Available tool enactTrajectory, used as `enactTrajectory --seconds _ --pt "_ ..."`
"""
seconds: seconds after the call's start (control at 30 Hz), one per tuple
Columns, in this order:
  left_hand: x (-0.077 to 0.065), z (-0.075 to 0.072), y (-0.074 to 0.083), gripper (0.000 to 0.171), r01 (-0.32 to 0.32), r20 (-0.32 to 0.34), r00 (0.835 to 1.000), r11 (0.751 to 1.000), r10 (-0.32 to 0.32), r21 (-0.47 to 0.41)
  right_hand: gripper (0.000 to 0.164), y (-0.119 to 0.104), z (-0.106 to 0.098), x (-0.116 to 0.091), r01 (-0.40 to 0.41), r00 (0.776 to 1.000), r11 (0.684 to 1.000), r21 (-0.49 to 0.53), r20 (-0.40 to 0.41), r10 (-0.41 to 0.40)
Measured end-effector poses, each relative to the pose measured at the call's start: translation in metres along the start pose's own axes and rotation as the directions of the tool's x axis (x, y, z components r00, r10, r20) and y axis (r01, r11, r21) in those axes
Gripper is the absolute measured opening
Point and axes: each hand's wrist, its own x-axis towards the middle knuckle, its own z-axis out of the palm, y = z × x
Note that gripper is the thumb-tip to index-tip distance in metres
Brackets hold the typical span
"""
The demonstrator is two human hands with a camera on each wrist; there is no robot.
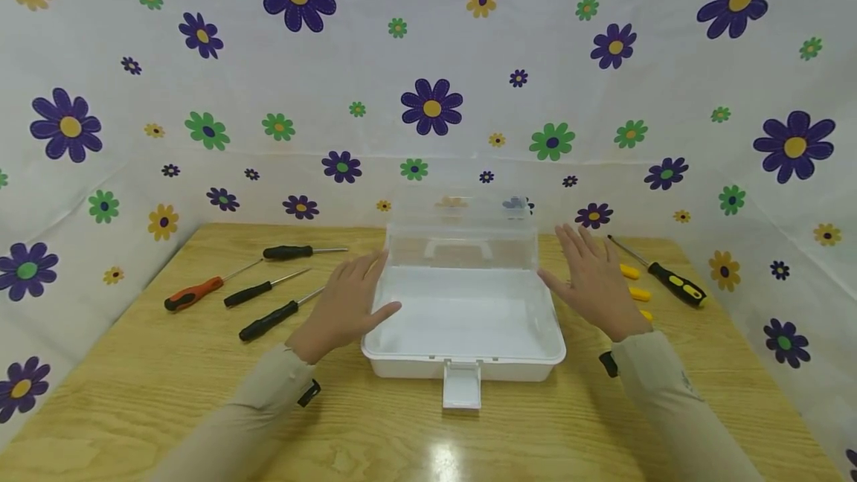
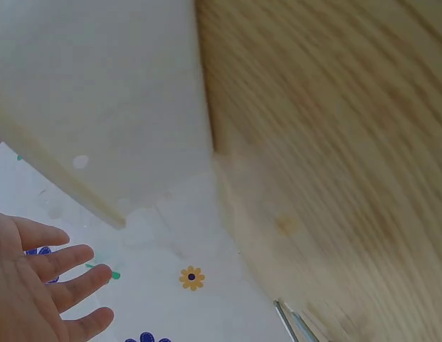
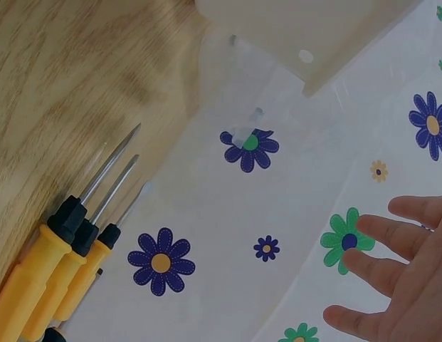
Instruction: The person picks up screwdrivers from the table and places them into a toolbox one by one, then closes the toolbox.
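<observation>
A white plastic toolbox stands on the table, its clear lid raised at the back and its front latch hanging down. Nothing lies on the bare floor of the box. My left hand is at the box's left side, fingers straight and thumb over the rim. At the right side my right hand is held with fingers extended, its thumb near the back right corner. Both wrist views show the palms bare, holding nothing.
Left of the box lie an orange-and-black screwdriver and three black-handled screwdrivers. On the right are three yellow-handled screwdrivers, partly behind my right hand in the head view, and a black-and-yellow screwdriver. A flowered cloth hangs behind the table.
</observation>
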Motion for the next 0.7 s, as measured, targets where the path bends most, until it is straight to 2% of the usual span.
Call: enactTrajectory --seconds 0.37,0.53,0.7 --pt "-0.007 0.006 -0.007 0.083 -0.056 0.038 0.998 0.998 0.057 -0.023 0.074 0.007 0.005 -0.004 0.007 1.0 1.0 0.015 -0.019 -0.006" --pt "-0.013 0.004 -0.007 0.083 -0.061 0.052 0.997 0.997 0.064 -0.043 0.072 0.013 0.006 -0.005 0.0 1.0 0.999 0.04 -0.024 0.001" --pt "-0.019 0.003 -0.007 0.084 -0.065 0.062 0.996 0.998 0.066 -0.021 0.069 0.024 0.007 -0.004 0.009 0.999 0.999 0.041 -0.05 -0.006"
